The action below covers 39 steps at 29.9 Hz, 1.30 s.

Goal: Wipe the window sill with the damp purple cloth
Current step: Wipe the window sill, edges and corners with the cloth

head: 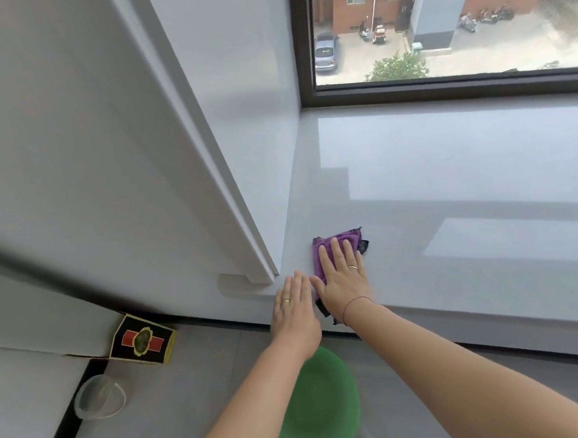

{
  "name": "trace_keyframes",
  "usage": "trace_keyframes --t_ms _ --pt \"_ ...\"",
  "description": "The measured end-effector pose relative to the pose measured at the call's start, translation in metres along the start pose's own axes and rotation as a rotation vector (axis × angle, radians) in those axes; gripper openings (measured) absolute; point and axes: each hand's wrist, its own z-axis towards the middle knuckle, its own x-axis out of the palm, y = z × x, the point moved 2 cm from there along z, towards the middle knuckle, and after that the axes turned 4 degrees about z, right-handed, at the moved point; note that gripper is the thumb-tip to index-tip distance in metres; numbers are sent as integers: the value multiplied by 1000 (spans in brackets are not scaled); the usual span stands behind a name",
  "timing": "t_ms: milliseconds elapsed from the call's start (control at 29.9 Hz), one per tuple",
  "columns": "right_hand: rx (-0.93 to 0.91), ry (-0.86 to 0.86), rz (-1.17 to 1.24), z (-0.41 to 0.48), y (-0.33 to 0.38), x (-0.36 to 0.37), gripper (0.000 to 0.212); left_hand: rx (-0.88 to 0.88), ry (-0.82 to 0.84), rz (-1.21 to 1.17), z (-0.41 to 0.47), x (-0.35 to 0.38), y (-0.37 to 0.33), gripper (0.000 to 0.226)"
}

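Observation:
The purple cloth [344, 241] lies folded on the glossy white window sill [463, 183], near its left end and front edge. My right hand [342, 276] presses flat on the cloth with straight fingers, covering most of it; a dark corner of the cloth sticks out below my wrist. My left hand [294, 305] rests flat on the sill just left of the cloth, fingers straight, holding nothing.
A white wall panel [182, 130] meets the sill at the left. The dark window frame [441, 90] runs along the back. On the floor below stand a black and yellow box [143, 340], a clear plastic cup [99, 396] and a green round stool [320, 401].

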Motion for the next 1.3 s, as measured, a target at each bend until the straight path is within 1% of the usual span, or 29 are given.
trace_keyframes --t_ms 100,167,200,234,267,301,367,434,468,501,534,601,635,668,701,735,768,868,902,935,969,1002,1069,1102,1136,1169,1202,1236,1303 --pt "-229 -5 -33 11 21 7 56 -59 -61 18 3 11 7 81" --pt "-377 22 -71 15 15 5 55 -54 -95 52 0 17 9 82" --pt "-413 21 -91 16 5 3 56 -46 -110 60 -2 18 9 81" --pt "-409 8 -99 20 -6 -2 57 -36 -124 50 -1 18 8 80" --pt "-362 -12 -96 25 -19 -8 58 -21 -137 27 0 17 6 79" --pt "-282 -32 -93 29 -33 -14 59 3 -147 4 2 15 3 79" --pt "-60 -56 -92 38 -53 -24 59 72 -161 -17 7 7 1 79" --pt "150 -95 -70 45 -50 -27 62 112 -173 -31 15 1 0 80" --pt "214 -113 -40 48 -38 -25 64 113 -183 -49 20 -2 1 79" --pt "216 -114 -6 51 -23 -22 66 103 -194 -74 24 -4 1 79" --pt "145 -98 11 52 -5 -17 66 83 -206 -105 28 -6 1 78" --pt "-116 -26 -24 47 22 -4 61 32 -221 -179 33 -7 1 77" --pt "-234 10 -48 44 24 -2 59 11 -215 -196 34 -7 1 77" --pt "-312 25 -67 45 16 -6 57 -9 -203 -197 34 -7 0 77" --pt "-352 13 -86 50 4 -11 57 -29 -186 -194 34 -7 0 75" --pt "-347 -9 -103 56 -11 -16 57 -51 -167 -197 35 -7 -1 73" --pt "-287 -38 -111 63 -26 -23 58 -70 -150 -204 37 -8 -2 72" --pt "73 -100 -71 86 -64 -44 58 -95 -131 -195 39 -11 -7 71" --pt "170 -116 -46 91 -63 -47 59 -95 -143 -189 41 -13 -10 70" --pt "221 -122 -20 94 -52 -46 60 -92 -155 -179 43 -15 -13 69" --pt "209 -112 5 96 -36 -41 60 -93 -164 -169 46 -15 -15 69" --pt "126 -88 28 97 -16 -34 60 -104 -171 -168 49 -16 -18 69" --pt "-143 8 9 93 17 -18 58 -165 -191 -186 55 -18 -20 73" --pt "-247 43 -19 91 22 -16 57 -185 -211 -185 57 -19 -21 75" --pt "-309 51 -49 93 16 -18 57 -182 -242 -174 57 -21 -23 76" --pt "-336 34 -77 96 5 -23 57 -168 -275 -159 58 -21 -24 76" --pt "-323 5 -98 101 -11 -28 57 -158 -305 -153 60 -21 -25 77" --pt "-276 -30 -106 106 -31 -36 58 -149 -307 -147 64 -19 -26 77" --pt "-112 -72 -95 121 -76 -55 59 -118 -242 -119 74 -18 -29 75"
